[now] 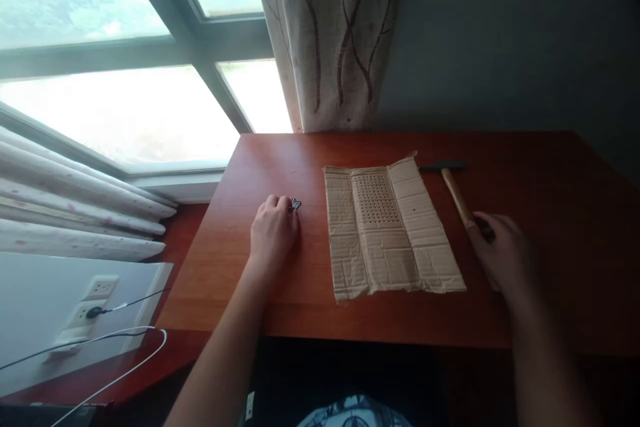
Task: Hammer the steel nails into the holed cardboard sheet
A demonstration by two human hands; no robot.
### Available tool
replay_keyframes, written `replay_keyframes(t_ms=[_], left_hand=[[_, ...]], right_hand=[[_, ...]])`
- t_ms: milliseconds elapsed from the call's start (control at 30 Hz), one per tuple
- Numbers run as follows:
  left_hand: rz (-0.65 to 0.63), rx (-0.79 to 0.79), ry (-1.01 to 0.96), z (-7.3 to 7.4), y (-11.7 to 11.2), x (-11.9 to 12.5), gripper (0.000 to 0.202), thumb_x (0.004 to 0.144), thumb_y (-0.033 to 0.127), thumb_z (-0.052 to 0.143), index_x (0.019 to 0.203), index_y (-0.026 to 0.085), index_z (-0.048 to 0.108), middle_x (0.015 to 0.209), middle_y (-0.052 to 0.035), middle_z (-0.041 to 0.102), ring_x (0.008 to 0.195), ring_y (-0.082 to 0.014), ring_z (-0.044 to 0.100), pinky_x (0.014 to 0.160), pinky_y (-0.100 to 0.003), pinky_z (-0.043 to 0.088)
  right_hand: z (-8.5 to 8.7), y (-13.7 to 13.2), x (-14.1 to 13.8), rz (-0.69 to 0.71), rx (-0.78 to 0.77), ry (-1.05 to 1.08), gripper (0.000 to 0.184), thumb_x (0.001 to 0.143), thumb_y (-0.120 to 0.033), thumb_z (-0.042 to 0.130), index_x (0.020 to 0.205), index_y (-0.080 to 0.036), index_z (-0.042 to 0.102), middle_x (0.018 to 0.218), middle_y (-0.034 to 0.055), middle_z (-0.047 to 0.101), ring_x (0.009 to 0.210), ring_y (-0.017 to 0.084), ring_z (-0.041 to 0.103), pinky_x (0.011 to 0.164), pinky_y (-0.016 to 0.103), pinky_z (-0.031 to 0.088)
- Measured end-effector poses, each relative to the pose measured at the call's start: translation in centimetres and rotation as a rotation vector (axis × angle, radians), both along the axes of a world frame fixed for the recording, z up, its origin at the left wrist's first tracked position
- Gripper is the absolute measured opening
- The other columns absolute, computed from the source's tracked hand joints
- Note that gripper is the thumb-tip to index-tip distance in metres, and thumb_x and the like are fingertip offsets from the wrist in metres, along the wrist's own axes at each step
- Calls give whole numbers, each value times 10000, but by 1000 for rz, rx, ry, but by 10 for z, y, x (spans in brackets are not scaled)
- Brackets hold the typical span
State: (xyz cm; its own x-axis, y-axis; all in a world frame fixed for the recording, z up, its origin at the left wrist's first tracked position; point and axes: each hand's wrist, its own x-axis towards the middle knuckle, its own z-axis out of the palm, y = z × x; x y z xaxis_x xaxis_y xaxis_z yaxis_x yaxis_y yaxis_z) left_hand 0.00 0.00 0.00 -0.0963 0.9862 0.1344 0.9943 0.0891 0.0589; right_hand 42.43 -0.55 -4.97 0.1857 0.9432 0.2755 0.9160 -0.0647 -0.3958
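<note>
My left hand (pixel 274 230) rests on the left part of the wooden table, fingers curled and closed at a small dark-and-silver striped bunch (pixel 296 204) that looks like metal pieces. Its exact kind is too small to make out, and my fingers partly cover it. On the right, my right hand (pixel 503 250) is wrapped round the wooden handle of a hammer (pixel 456 195), whose dark head lies towards the back, near the cardboard. Between my hands lies a creased sheet of brown cardboard (pixel 387 253) with rows of small dark holes in its upper middle.
The reddish-brown table (pixel 300 313) reaches back to a grey wall and a curtain (pixel 345 40). A window (pixel 150 113) stands at the left. Below it are wall sockets (pixel 90 303) with a black plug and loose cables (pixel 120 380).
</note>
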Motion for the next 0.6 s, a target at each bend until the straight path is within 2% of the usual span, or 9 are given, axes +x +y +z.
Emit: replay_keyframes(t_ms=[200, 600], left_hand=[[60, -21, 21, 5, -3, 13, 160, 963, 325, 522, 1003, 226, 642, 1059, -84, 638, 947, -260, 629, 665, -318, 441], [8, -60, 89, 7, -3, 16, 232, 987, 305, 472, 920, 231, 681, 985, -68, 656, 939, -243, 623, 602, -308, 399]], right_hand=[[0, 0, 0, -12, -4, 11, 432, 906, -439, 513, 1145, -142, 716, 1042, 113, 689, 853, 235, 664, 821, 347, 507], [5, -2, -4, -11, -5, 40, 429, 909, -449, 502, 1142, -153, 706, 1064, 119, 685, 858, 245, 663, 823, 365, 516]])
